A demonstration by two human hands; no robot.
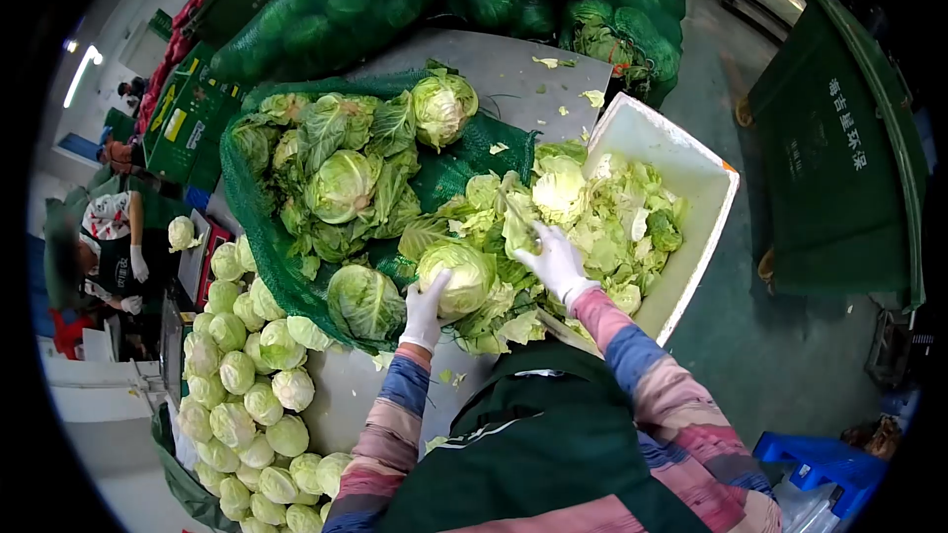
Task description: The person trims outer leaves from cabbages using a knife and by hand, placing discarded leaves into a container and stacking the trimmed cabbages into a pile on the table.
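Observation:
My left hand [423, 312], in a white glove, grips a pale green cabbage [458, 276] from its lower left side. To its right, my gloved right hand [555, 265] has a loose cabbage leaf [517, 223] between thumb and fingers. Under and beyond that hand, torn leaves [617, 227] fill a white foam box [699, 242] tipped on its side. A whole cabbage [365, 302] lies left of my left hand. More untrimmed cabbages [344, 186] sit on an opened green mesh bag [259, 262].
Trimmed cabbages [237, 372] are piled at the left. Full green mesh sacks [336, 10] line the far edge of the metal table [474, 57]. A large green bin [829, 158] stands at the right. Another person [114, 247] in an apron works at the left beside a scale.

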